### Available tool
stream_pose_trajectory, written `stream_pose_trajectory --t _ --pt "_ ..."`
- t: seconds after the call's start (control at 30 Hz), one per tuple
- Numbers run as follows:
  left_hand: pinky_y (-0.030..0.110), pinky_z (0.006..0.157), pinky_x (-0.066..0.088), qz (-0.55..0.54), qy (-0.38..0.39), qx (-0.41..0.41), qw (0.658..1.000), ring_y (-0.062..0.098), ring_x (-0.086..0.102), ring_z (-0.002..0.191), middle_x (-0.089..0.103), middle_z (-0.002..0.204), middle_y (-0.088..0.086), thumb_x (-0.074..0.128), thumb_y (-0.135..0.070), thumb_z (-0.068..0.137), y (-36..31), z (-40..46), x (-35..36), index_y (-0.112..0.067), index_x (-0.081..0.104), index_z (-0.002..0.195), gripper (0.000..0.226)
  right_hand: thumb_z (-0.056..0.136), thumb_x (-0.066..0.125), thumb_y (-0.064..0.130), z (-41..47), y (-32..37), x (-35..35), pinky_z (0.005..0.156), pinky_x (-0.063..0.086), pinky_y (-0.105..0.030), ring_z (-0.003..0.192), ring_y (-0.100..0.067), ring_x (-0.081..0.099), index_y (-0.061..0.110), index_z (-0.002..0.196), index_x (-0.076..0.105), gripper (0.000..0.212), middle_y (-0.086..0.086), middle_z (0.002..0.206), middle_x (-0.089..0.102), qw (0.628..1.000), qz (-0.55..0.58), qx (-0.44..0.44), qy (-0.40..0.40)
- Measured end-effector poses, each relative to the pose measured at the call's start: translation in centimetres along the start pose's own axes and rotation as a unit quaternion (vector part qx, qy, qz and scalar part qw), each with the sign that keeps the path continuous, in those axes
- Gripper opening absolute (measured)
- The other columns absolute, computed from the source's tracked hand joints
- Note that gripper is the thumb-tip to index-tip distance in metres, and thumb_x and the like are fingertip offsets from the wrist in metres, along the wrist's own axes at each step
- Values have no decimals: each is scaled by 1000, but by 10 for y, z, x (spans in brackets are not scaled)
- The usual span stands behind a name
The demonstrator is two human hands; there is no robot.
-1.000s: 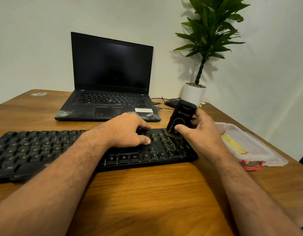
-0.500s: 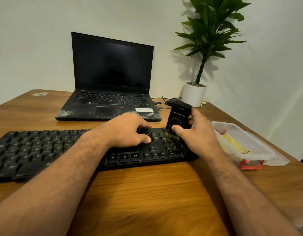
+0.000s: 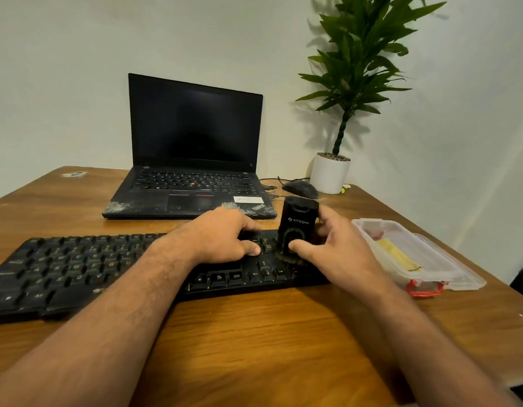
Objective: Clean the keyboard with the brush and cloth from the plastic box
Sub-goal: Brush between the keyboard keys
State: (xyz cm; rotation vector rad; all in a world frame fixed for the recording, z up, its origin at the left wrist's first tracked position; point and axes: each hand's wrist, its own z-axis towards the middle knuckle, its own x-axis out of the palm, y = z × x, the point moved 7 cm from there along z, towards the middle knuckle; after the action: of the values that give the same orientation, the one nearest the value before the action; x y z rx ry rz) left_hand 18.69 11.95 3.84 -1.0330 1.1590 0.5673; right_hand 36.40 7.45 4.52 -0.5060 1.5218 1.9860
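A black keyboard (image 3: 78, 268) lies across the wooden desk (image 3: 254, 342) in front of me. My right hand (image 3: 336, 254) grips a black brush (image 3: 297, 227), held upright with its bristles down on the keys at the keyboard's right end. My left hand (image 3: 222, 236) rests palm down on the keys just left of the brush, fingers spread, holding nothing. To the right stands the clear plastic box (image 3: 412, 254), lid off, with a yellow cloth (image 3: 398, 255) lying inside.
An open black laptop (image 3: 192, 160) sits behind the keyboard. A black mouse (image 3: 299, 189) and a potted plant in a white pot (image 3: 329, 173) stand at the back right. The box's lid with a red clip (image 3: 424, 289) lies under the box near the desk's right edge.
The brush has moved left and down along the right-hand keys, tilting more upright. My left hand has stayed pressed on the keyboard.
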Motion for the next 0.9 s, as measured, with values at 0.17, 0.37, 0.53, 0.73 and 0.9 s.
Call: stream_pose_trajectory --t 0.17,0.37,0.53,0.73,0.9 --pt "33 106 40 -3 -4 -9 1000 13 53 126 58 139 -9 66 -41 90 4 2 0 -40 53 137 49 86 73 27 2 1 -5 86 58 -44 90 -9 64 34 128 52 47 20 86 57 994 -66 -22 -84" --pt "29 100 40 -8 -4 -7 1000 11 55 121 60 136 -10 67 -39 90 4 4 1 -39 55 136 47 81 78 19 2 -4 2 92 56 -45 103 -7 64 45 121 55 53 17 106 66 999 21 -16 -29" --pt "31 104 40 3 -10 -10 1000 12 54 125 59 138 -9 66 -38 90 3 4 3 -38 55 136 47 81 78 17 5 -8 -6 84 59 -36 98 -6 67 39 122 60 49 14 99 69 998 50 -14 -36" --pt "30 104 38 10 -11 -13 1000 12 52 127 57 139 -9 66 -39 90 3 5 3 -36 55 137 48 77 79 0 -11 -11 -4 90 58 -43 105 -6 68 42 108 63 55 19 104 74 993 107 -43 28" --pt "29 103 37 1 -5 -14 1000 12 52 126 57 140 -8 66 -38 91 2 3 2 -35 55 137 47 80 80 13 -10 -24 -21 94 55 -50 109 -14 66 38 123 60 54 7 111 72 998 44 -8 -39"
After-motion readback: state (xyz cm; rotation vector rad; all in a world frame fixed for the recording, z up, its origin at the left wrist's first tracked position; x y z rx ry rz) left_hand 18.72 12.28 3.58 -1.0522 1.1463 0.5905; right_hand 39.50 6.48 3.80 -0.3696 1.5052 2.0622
